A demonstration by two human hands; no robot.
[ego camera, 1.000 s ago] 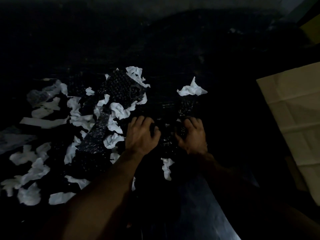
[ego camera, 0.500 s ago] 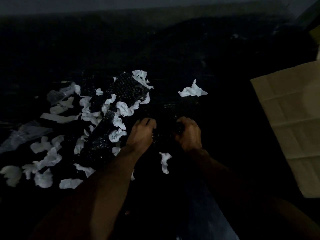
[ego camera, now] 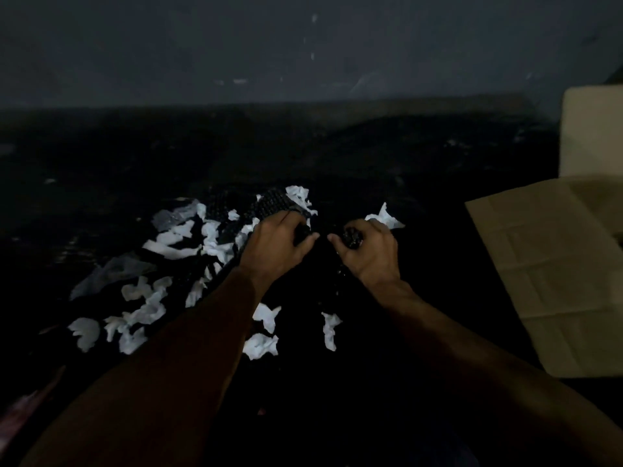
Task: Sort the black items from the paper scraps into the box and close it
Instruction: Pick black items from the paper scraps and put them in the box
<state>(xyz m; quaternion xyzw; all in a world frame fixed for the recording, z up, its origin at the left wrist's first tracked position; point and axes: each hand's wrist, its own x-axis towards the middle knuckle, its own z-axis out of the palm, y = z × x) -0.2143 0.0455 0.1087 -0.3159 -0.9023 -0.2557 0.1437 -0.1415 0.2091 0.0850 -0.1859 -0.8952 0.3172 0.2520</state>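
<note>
The scene is very dark. My left hand (ego camera: pixel 276 242) and my right hand (ego camera: pixel 365 252) are raised side by side, each with fingers curled round the top edge of a black bubble-wrap sheet (ego camera: pixel 323 278) that hangs between and below them. A second black bubble-wrap piece (ego camera: pixel 273 203) lies behind my left hand among white paper scraps (ego camera: pixel 151 308). The cardboard box (ego camera: pixel 553 274) stands at the right with a flap folded towards me; its inside is hidden.
Several white paper scraps lie over the dark floor left of my arms, and a few (ego camera: pixel 261 343) below my hands. A clear plastic piece (ego camera: pixel 108 274) lies at the left. A grey wall (ego camera: pixel 269 55) runs behind.
Both hands have closed on the black sheet and lifted it off the floor. The camera has tilted up, showing the wall.
</note>
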